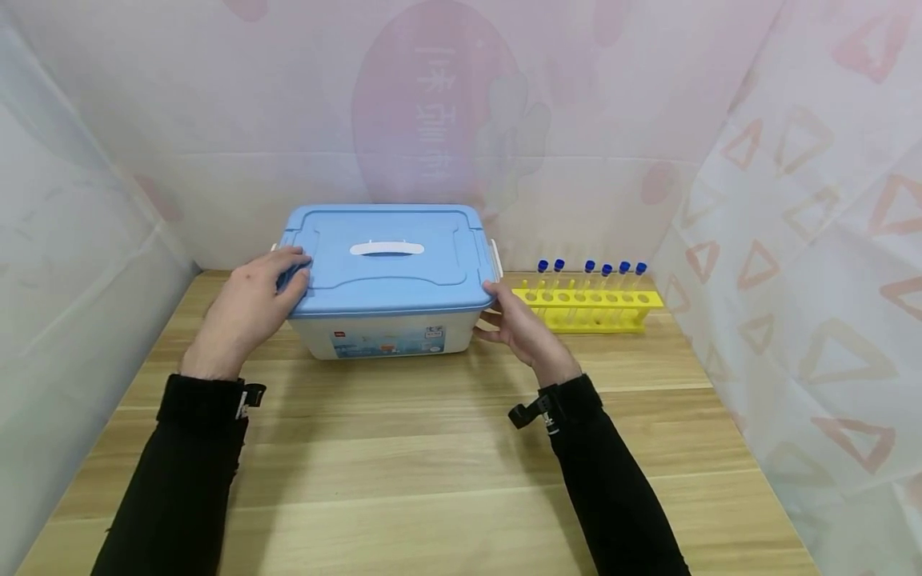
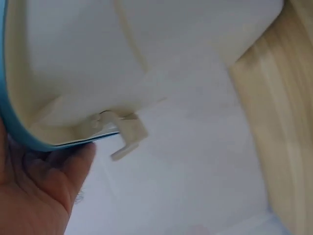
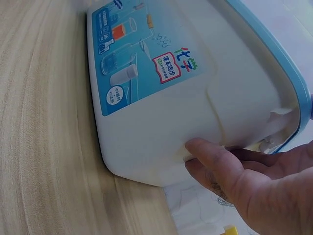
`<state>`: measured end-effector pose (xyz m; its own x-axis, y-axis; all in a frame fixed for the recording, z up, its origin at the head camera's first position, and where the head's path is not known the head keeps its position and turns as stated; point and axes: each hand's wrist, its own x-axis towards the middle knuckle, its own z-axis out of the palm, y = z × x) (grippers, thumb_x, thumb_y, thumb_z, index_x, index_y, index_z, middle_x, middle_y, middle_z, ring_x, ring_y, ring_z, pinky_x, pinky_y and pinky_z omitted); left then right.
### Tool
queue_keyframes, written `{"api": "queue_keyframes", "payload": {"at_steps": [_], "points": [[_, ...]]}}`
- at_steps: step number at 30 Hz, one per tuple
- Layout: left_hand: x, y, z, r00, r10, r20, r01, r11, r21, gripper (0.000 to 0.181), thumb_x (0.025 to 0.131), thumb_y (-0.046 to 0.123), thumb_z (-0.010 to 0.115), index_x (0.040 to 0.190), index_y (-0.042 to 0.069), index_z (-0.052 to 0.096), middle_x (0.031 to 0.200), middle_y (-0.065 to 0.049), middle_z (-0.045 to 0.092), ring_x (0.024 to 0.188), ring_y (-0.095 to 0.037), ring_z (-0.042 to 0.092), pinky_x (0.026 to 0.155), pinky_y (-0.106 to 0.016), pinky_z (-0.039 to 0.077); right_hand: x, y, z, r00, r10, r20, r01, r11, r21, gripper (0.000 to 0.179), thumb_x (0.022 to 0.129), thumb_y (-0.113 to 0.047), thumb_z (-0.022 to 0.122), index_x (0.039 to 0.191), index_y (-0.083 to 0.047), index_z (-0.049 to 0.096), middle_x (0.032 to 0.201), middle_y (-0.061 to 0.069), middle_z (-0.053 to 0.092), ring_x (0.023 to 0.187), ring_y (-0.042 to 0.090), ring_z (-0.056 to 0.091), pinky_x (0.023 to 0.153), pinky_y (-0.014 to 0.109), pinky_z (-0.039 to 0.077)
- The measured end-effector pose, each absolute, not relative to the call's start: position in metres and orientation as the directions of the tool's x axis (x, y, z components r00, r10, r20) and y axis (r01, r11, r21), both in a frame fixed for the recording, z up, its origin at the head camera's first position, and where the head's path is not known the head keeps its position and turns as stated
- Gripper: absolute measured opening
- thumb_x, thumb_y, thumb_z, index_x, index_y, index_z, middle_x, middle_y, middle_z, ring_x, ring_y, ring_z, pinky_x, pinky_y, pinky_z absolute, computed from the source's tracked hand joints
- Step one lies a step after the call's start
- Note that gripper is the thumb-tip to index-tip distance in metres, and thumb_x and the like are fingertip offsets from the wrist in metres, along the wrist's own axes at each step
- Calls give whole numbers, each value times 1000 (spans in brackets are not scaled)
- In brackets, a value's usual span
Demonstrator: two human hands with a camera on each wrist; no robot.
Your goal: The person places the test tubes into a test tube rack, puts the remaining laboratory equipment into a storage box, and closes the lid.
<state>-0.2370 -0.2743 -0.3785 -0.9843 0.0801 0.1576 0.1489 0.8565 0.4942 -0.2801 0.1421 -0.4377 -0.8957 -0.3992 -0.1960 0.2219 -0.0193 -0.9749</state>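
Observation:
A storage box (image 1: 306, 332) with whitish sides and a light blue lid (image 1: 389, 276) stands on the wooden table. Its front bears a blue label with laboratory drawings (image 3: 117, 58). My left hand (image 1: 248, 304) rests on the lid's left edge, fingers lying over the top. Below that edge in the left wrist view, a white latch (image 2: 129, 133) sticks out from the box. At the front right corner my right hand (image 1: 522, 328) grips the box, thumb on the lid's corner and fingers against the side wall (image 3: 146, 142). The white carry handle (image 1: 386, 249) lies flat on the lid.
Right of the box stands a yellow test tube rack (image 1: 591, 326) holding several tubes with blue caps (image 1: 590, 266). Pale printed cloth (image 1: 612, 104) closes the back and both sides. The wooden tabletop (image 1: 396, 448) stretches in front of the box.

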Motion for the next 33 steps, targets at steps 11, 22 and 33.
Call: {"api": "queue_keyframes", "payload": {"at_steps": [11, 22, 33], "points": [[-244, -280, -404, -970, -203, 131, -27, 629, 777, 74, 123, 51, 38, 188, 15, 30, 197, -16, 24, 181, -51, 26, 147, -74, 27, -280, 141, -440, -894, -402, -197, 223, -20, -975, 77, 122, -52, 44, 190, -25, 22, 191, 30, 25, 177, 54, 36, 137, 75, 43], [-247, -279, -413, -973, -203, -111, -155, 214, 965, 86, 123, 53, 38, 191, 13, 2, 199, -15, 9, 182, -32, 26, 153, -56, 24, -282, 140, -443, -896, -398, -197, 218, -8, -976, 76, 123, -53, 42, 190, -25, 21, 191, 30, 26, 177, 54, 35, 137, 74, 43], [-251, -281, -422, -979, -158, -130, -135, 23, 991, 90, 121, 50, 52, 189, 4, 14, 150, -7, 65, 107, 7, 68, 90, -9, 55, -279, 140, -440, -907, -381, -182, 187, 23, -982, 76, 123, -55, 41, 190, -24, 24, 191, 29, 27, 177, 54, 35, 136, 74, 46]]}}
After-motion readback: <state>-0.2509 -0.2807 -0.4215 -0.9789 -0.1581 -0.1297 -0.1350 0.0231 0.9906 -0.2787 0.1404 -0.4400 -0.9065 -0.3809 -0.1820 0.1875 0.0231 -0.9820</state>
